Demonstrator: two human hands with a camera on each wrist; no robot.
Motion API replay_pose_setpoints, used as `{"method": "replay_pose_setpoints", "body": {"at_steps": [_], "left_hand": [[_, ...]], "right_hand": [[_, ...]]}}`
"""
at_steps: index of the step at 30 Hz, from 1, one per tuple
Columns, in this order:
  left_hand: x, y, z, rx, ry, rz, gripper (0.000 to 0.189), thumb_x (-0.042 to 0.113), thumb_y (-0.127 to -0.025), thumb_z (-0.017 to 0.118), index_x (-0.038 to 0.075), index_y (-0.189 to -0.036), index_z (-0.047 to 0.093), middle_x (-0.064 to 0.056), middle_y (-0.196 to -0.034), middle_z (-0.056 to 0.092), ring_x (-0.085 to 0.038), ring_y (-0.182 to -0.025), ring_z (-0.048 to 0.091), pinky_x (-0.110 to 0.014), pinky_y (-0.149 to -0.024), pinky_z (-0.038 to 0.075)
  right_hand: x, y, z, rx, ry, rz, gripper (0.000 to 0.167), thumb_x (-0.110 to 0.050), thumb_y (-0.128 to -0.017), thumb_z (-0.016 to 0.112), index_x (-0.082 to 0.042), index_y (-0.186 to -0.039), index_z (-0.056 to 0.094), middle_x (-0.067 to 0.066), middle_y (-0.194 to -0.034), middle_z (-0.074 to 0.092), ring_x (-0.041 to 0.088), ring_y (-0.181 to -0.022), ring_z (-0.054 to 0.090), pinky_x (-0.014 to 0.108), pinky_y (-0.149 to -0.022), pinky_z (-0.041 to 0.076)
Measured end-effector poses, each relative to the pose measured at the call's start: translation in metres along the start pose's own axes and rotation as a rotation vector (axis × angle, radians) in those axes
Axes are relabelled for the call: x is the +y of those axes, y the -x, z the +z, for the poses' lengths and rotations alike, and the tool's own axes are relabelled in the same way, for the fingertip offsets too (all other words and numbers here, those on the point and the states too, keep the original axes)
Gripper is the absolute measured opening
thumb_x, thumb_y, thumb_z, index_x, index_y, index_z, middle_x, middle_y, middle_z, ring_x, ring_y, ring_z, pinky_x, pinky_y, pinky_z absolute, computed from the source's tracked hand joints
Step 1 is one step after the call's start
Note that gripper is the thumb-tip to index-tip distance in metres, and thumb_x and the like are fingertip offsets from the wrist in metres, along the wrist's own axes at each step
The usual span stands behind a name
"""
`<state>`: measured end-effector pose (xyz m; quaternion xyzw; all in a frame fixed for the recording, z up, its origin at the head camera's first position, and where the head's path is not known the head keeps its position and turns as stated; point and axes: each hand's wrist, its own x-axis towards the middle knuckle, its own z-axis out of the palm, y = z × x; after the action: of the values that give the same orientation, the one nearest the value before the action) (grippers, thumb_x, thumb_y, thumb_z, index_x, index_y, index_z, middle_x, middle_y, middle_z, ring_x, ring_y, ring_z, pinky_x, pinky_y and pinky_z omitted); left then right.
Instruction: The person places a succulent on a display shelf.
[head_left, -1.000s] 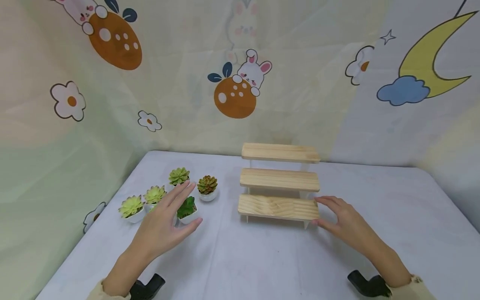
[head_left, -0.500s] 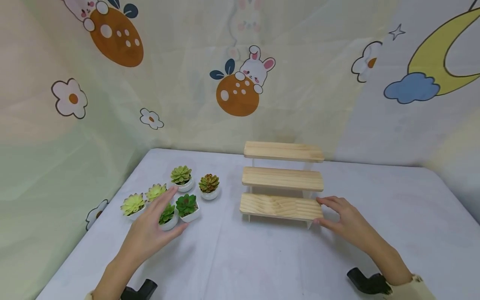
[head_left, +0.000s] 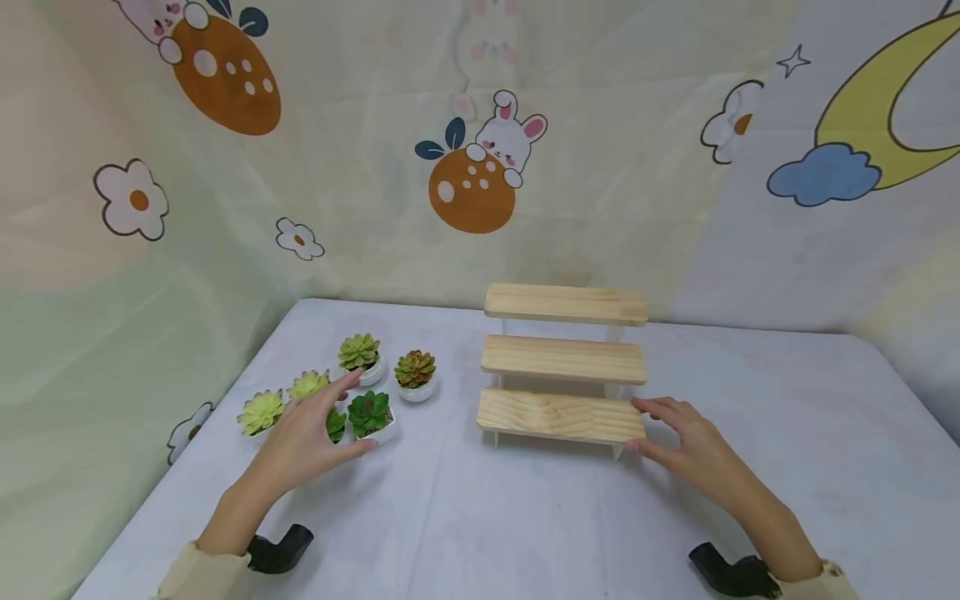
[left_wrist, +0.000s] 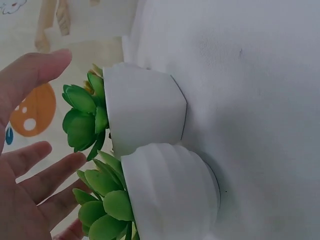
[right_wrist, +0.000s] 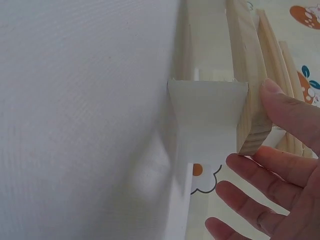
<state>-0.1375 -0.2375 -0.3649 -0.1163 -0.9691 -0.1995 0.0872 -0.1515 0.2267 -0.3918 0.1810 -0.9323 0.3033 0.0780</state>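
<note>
Left grip has drawn back leftward since a second ago, uncovering more of the dark green succulent and the rear green succulent; right grip in the same spot at the stand. Left fingers and thumb spread wide, nothing held, the dark green plant in the gap between them; whether any fingertip touches its leaves, cannot tell. That plant sits upright in a white, flat-sided pot on the white-covered surface. Just beside it, a brighter green succulent in a rounded, ridged white pot, partly behind the left hand in the head view. Two yellow-green succulents farther left, one brown-tinged succulent nearest the stand. Right grip pinches the right end of the lowest plank, thumb on top, forefinger underneath, other fingers loose. Wooden stand: three planks stepping up toward the printed backdrop, on pale supports.
</note>
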Motion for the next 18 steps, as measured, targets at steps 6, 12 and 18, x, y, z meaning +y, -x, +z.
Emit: {"method": "replay_pose_setpoints", "body": {"at_steps": [6,12,18], "left_hand": [[-0.01,-0.009,0.004,-0.073,0.014,0.021,0.084,0.044,-0.069,0.079,0.012,-0.138,0.042,-0.008,-0.133,0.053,-0.03,-0.115,0.053,-0.058,-0.098,0.027],[-0.015,-0.016,0.008,-0.123,0.013,0.015,0.076,0.04,-0.07,0.079,0.014,-0.134,0.048,-0.008,-0.134,0.052,-0.03,-0.119,0.05,-0.058,-0.096,0.026],[-0.016,-0.021,0.012,-0.139,0.017,-0.002,0.07,0.037,-0.07,0.079,0.013,-0.13,0.051,-0.007,-0.128,0.057,-0.024,-0.106,0.056,-0.044,-0.084,0.029]], "right_hand": [[0.0,0.001,0.002,0.005,0.011,0.014,0.057,-0.03,-0.078,0.074,-0.002,-0.124,0.056,0.016,-0.117,0.06,0.036,-0.105,0.055,0.057,-0.084,0.045],[0.002,0.002,0.002,0.017,0.012,0.002,0.057,-0.028,-0.076,0.076,-0.003,-0.124,0.057,0.014,-0.114,0.061,0.034,-0.102,0.056,0.056,-0.082,0.046],[0.002,0.002,0.003,0.005,0.001,0.015,0.057,-0.029,-0.078,0.075,-0.003,-0.125,0.056,0.014,-0.115,0.06,0.034,-0.103,0.056,0.055,-0.082,0.046]]}}
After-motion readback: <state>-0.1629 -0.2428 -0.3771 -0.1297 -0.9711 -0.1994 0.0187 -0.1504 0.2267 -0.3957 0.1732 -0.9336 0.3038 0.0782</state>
